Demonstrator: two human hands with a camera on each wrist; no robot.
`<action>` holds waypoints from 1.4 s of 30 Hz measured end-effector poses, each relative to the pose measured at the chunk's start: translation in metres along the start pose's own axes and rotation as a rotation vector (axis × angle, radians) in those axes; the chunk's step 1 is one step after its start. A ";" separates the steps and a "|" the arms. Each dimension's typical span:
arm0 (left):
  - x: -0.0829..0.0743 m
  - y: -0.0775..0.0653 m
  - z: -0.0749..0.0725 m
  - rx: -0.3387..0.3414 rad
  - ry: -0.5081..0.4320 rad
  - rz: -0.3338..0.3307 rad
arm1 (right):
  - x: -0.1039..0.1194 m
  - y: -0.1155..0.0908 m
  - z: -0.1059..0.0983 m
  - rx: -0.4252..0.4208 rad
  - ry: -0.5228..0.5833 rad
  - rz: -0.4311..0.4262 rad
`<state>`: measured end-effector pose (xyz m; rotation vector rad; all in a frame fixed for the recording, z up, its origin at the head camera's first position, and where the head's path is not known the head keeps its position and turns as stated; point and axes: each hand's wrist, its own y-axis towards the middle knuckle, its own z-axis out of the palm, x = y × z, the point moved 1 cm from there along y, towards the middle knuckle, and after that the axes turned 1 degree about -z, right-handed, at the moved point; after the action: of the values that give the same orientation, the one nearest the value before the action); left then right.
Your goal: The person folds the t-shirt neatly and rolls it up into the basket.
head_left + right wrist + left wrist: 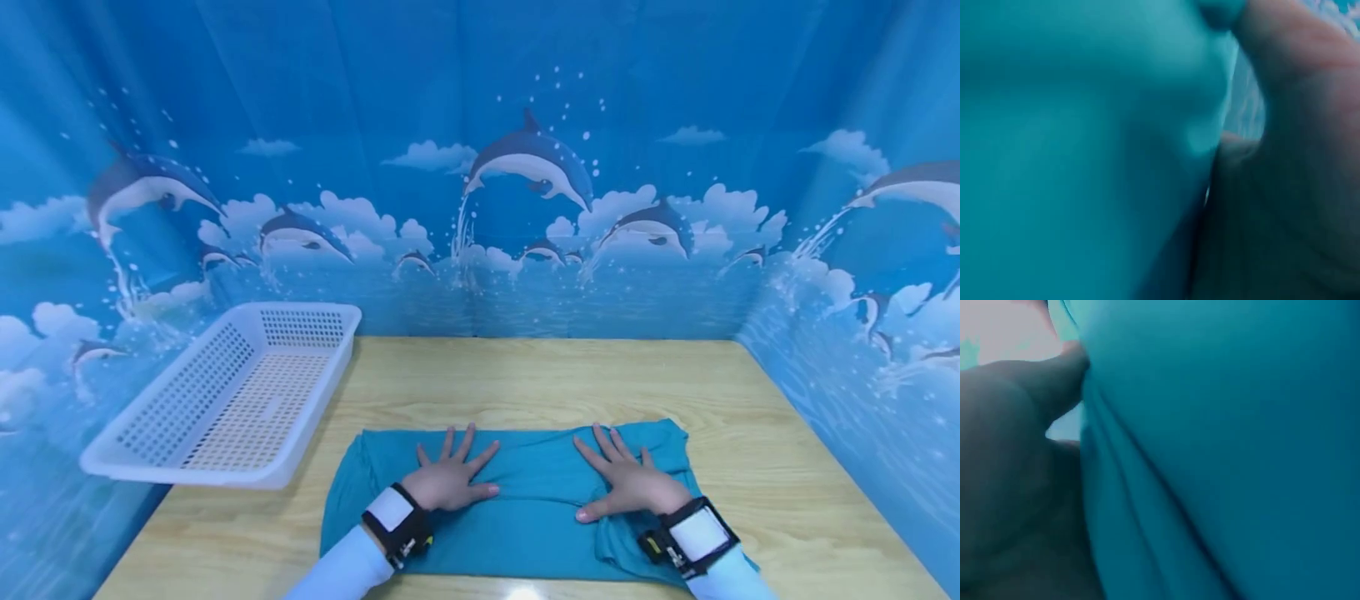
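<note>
Head view: saw left hand (444, 483) and right hand (633, 485) spread wide, gripping nothing, palms down on rectangular teal cloth (525, 542) across pale wood-grain bench (547, 379). Left wrist: saw hand against creased cloth. Right wrist: saw likewise, apparently, through blur.

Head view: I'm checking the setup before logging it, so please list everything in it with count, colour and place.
Light wood-grain table: 1, pale tan, across the lower view.
White rectangular perforated plastic basket: 1, white, left side of the table.
Teal layered cloth: 1, teal, near part of the table.
Blue dolphin-printed sheeting: pieces uncountable, mostly blue and white, behind and beside the table.
Black-strapped wrist devices: 2, black and white, one per wrist.
Light-blue sleeves: 2, light blue, bottom edge.
Left hand: 1, bare, spread on the cloth.
Right hand: 1, bare, spread on the cloth.
</note>
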<state>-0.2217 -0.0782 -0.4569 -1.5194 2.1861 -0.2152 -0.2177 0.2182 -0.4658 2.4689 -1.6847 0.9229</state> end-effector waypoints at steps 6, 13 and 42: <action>0.055 -0.022 -0.009 -0.047 -0.100 -0.016 | -0.032 -0.023 -0.012 -0.031 0.044 0.002; 0.107 -0.046 -0.011 -0.117 -0.165 0.005 | -0.073 -0.052 -0.020 -0.026 0.126 0.105; 0.060 -0.041 -0.018 -0.050 -0.171 -0.040 | 0.048 -0.046 0.020 -0.118 -0.136 0.304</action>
<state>-0.2116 -0.1511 -0.4423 -1.5498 2.0422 -0.0413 -0.1576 0.1903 -0.4455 2.2881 -2.1343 0.6596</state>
